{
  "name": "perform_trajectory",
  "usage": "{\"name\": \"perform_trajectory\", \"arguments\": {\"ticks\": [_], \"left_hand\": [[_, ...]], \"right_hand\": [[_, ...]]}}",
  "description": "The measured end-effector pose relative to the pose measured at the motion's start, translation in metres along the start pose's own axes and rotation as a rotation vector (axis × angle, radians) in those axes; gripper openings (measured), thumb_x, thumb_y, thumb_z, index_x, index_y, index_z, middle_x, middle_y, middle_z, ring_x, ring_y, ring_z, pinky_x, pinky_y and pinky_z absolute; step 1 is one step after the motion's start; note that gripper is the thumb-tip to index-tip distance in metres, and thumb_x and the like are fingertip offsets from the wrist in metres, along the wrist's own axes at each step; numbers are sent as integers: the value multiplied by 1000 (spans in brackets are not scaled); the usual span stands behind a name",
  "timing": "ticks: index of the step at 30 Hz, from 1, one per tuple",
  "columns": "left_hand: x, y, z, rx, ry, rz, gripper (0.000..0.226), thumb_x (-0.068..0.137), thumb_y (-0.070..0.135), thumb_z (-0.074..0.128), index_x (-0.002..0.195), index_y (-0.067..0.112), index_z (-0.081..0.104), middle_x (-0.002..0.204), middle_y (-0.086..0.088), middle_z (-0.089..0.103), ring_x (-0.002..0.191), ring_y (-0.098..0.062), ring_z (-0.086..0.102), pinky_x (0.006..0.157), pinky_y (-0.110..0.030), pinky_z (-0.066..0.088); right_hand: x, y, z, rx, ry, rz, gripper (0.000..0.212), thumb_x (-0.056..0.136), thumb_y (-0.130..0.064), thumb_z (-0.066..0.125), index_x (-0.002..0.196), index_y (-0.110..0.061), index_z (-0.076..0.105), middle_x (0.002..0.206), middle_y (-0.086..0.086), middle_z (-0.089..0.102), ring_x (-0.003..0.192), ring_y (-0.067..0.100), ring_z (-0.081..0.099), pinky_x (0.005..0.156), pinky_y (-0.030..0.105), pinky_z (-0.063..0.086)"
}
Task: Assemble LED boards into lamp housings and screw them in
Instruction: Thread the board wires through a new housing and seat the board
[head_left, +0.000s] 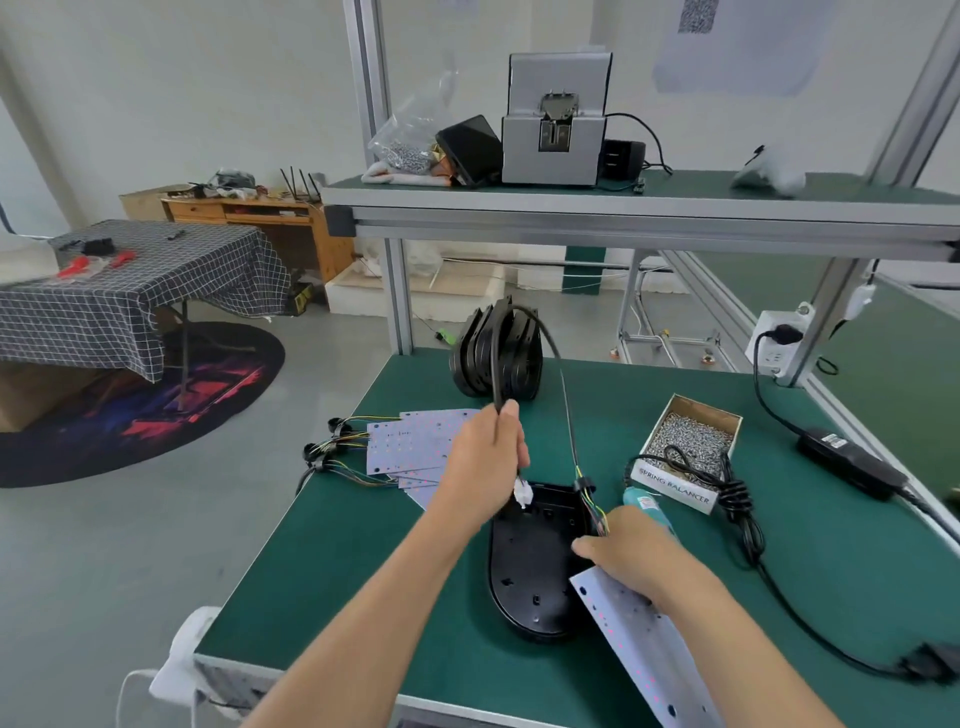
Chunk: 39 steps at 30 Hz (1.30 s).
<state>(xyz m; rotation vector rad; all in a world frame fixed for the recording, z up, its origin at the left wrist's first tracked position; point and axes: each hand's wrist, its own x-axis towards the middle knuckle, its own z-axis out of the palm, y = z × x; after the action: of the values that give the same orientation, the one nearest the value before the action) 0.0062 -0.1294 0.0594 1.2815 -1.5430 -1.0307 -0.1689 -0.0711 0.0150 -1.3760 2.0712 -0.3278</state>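
Your right hand (631, 551) grips the board (644, 644), just right of the housing (530, 571). The housing's long axis runs away from you. Your left hand (480, 465) pinches the cable (498, 358) above its far end.

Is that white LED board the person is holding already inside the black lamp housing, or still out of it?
Still out. The right hand holds the LED board tilted over the housing's right edge, whose inside shows bare.
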Motion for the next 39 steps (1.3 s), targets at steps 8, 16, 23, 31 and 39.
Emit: {"name": "perform_trajectory", "arguments": {"ticks": [8, 16, 23, 31, 39], "left_hand": [[-4, -26, 13, 84, -68, -21, 50, 112, 33, 34, 88, -3, 58, 47, 15, 60, 41, -2, 45, 45, -12, 35], [9, -22, -3, -177, -35, -60, 36, 112, 26, 35, 87, 10, 55, 82, -20, 72, 54, -16, 55, 61, -24, 48], [-3, -11, -11, 592, 42, 200, 30, 106, 26, 53, 87, 6, 63, 102, -8, 63, 93, -29, 58, 82, -38, 48], [-21, 0, -27, 53, 70, 215, 45, 89, 49, 66, 131, 46, 52, 130, 20, 54, 122, 0, 52, 101, -22, 44], [-25, -20, -26, -758, -194, -156, 63, 98, 75, 24, 123, 44, 73, 124, 11, 75, 115, -7, 70, 86, -27, 60]], "right_hand": [[2, 1, 6, 248, -19, -78, 38, 82, -21, 66, 70, -24, 31, 49, -9, 20, 43, 17, 18, 47, 25, 15], [0, 0, 3, 389, 86, -227, 50, 92, -18, 67, 61, -23, 29, 49, -8, 23, 47, 14, 24, 45, 27, 18], [-12, -19, -1, 523, 101, -343, 42, 96, -23, 70, 62, -13, 47, 54, -1, 28, 52, 16, 25, 49, 27, 21], [-22, -28, -17, 693, 129, -362, 30, 96, -25, 70, 71, -8, 69, 68, 14, 68, 63, 13, 56, 64, 29, 44], [-43, -31, -31, 815, 49, -410, 37, 84, -37, 70, 57, -17, 54, 61, -2, 46, 62, 12, 41, 63, 22, 36]]}}
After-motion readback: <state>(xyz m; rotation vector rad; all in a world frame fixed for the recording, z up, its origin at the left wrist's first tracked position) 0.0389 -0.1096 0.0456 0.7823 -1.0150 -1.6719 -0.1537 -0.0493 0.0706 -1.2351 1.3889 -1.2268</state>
